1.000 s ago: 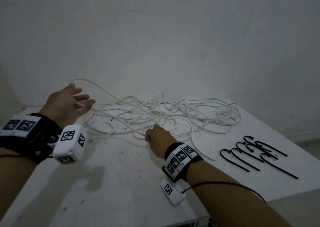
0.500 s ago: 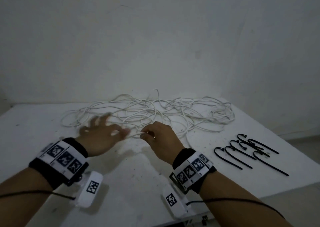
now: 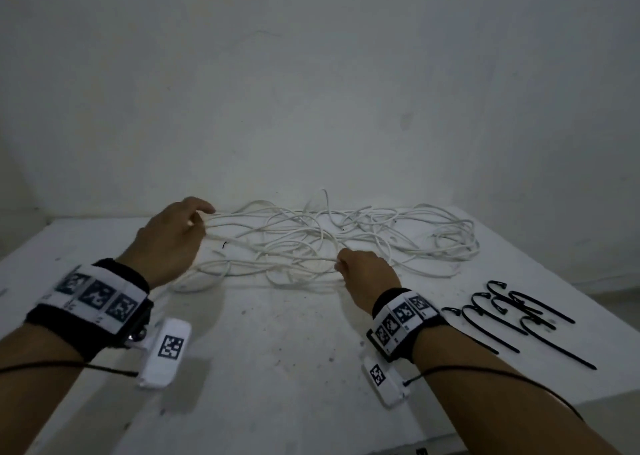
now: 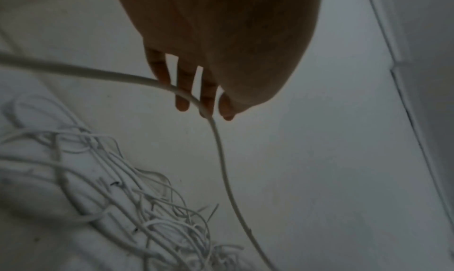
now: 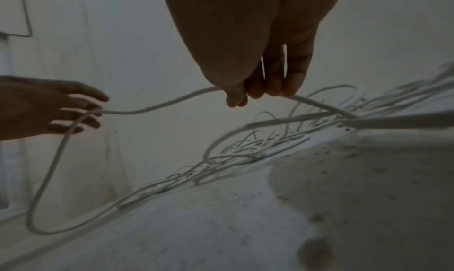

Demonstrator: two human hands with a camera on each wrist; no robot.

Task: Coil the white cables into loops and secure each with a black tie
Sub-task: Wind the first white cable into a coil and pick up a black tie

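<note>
A tangle of white cables (image 3: 349, 238) lies across the back of the white table (image 3: 277, 343). My right hand (image 3: 341, 264) pinches one strand at the tangle's front edge, thumb against fingertips (image 5: 255, 92) in the right wrist view. That white cable (image 5: 152, 108) runs left to my left hand (image 3: 201, 217), which is raised at the tangle's left end. Its fingers (image 4: 183, 92) are straight and spread, and the strand (image 4: 172, 87) lies across them, then drops to the pile. Several black ties (image 3: 512, 319) lie on the table to the right of my right wrist.
A bare wall (image 3: 311, 90) rises directly behind the table. The table's right edge (image 3: 588, 319) runs just past the ties, and its front edge is near my forearms. Bare tabletop lies between my arms in front of the tangle.
My left hand went from beside the right hand out to the left and back, drawing a strand with it. The right hand kept its pinch and shifted slightly right.
</note>
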